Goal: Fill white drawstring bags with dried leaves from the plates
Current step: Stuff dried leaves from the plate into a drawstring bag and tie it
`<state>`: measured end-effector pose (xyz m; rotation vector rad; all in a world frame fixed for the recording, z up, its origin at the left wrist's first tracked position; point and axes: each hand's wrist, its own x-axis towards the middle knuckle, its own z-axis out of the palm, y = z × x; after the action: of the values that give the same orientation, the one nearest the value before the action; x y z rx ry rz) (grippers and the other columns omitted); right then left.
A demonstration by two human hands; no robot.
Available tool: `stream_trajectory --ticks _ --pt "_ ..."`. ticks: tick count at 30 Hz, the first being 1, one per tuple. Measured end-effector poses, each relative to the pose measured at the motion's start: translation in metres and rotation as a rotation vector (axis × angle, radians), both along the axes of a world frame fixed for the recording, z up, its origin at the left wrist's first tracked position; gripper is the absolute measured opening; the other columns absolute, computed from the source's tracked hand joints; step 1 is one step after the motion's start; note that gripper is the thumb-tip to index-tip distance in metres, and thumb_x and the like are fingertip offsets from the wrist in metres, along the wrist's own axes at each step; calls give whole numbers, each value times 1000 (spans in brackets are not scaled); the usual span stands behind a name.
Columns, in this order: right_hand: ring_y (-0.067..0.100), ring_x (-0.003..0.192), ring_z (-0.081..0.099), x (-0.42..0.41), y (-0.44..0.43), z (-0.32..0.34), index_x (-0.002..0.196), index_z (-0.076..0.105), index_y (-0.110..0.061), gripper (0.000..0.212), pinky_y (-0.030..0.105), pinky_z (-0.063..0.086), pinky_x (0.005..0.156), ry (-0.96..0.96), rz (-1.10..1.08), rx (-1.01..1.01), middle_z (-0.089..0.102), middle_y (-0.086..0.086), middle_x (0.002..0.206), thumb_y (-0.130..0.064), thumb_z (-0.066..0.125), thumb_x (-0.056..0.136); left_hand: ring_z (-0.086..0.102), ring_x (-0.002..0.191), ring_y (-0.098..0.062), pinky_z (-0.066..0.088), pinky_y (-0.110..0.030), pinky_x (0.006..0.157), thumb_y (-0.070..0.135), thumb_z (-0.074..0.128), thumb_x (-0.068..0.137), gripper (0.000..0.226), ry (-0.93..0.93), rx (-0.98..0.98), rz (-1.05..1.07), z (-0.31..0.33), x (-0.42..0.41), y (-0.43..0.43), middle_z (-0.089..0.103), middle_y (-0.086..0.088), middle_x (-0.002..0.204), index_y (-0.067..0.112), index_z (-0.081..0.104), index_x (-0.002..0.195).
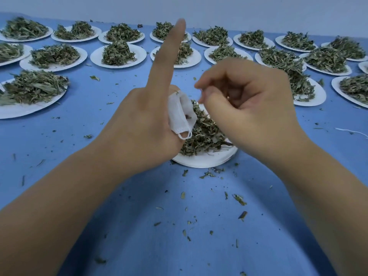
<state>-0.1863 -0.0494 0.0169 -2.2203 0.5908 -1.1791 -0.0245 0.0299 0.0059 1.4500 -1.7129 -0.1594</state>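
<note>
- Barely begun: left hand [139, 116] grips limp white fabric drawstring bag [179, 114].
- Right hand [249, 104] curled; contents unclear.
- Beyond them, white paper plates [95, 56] sit heaped with dried green leaves [117, 53].

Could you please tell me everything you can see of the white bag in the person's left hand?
The white drawstring bag is small, of thin, soft-looking fabric, crumpled, its mouth open toward the right with a dark fleck inside. A corded loop hangs at its lower end. The left hand grips it above the plate of dried leaves.
</note>
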Motion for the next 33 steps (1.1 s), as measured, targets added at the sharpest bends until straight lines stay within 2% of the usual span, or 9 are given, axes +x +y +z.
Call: stream_trajectory --ticks 4,8,13,15,17,19,23,28,33 --pt "1 82 61 7 3 -4 107 77 -11 21 9 40 72 79 24 -214 71 -2 107 -1 71 89 59 56 -19 48 -40 49 10 64 78 109 -8 57 -26 0 0 0 59 8 67 39 -8 155" --pt "-4 85 60 8 2 -7 99 80 -12 23 5 38 77 88 52 -242 75 -4 99 4 68 87 57 51 -22 43 -46 45 5 61 75 114 -54 97 -24 -2 1 -2 55 2 58 38 -13 155" --pt "6 77 66 1 -1 -6 95 80 -15 13 15 45 68 44 56 -195 75 -7 87 -5 75 89 61 61 -21 50 -45 57 16 62 77 109 -58 113 -29 -1 4 0 65 4 73 39 -9 157" --pt "8 79 69 -1 -3 -5 96 79 -16 10 21 48 63 8 59 -179 76 -7 87 -8 78 90 58 60 -20 48 -39 56 12 66 79 109 -80 100 -7 -2 6 -1 61 7 70 37 -6 158" --pt "5 80 70 -2 -4 -4 97 80 -13 8 15 45 67 -7 54 -156 76 -7 89 -10 78 90 56 60 -18 43 -28 52 10 70 80 110 -81 89 15 -3 8 -2 59 9 69 35 -3 158" --pt "6 80 70 -1 -3 -5 97 81 -9 7 13 45 71 16 43 -201 77 -4 89 -8 77 90 55 59 -19 42 -30 51 16 69 82 103 -60 65 37 -4 8 -3 56 6 66 33 2 159" --pt "29 83 63 7 -1 -10 102 81 -12 12 38 52 77 155 11 -449 78 -1 103 -10 72 94 58 61 -17 43 -20 51 14 70 82 105 -24 42 50 -5 9 -4 56 11 67 31 3 160" --pt "26 95 53 6 -3 -8 121 75 -19 23 25 40 90 314 22 -454 70 -9 123 -18 62 102 61 69 -9 48 -25 63 13 73 81 107 -47 39 91 -8 12 -5 59 11 68 24 3 161" --pt "34 108 59 7 1 -10 107 80 -15 19 37 47 96 287 19 -425 71 0 123 -9 66 96 60 81 14 40 -1 71 10 73 81 103 1 35 81 -9 11 -6 63 26 74 19 9 161"
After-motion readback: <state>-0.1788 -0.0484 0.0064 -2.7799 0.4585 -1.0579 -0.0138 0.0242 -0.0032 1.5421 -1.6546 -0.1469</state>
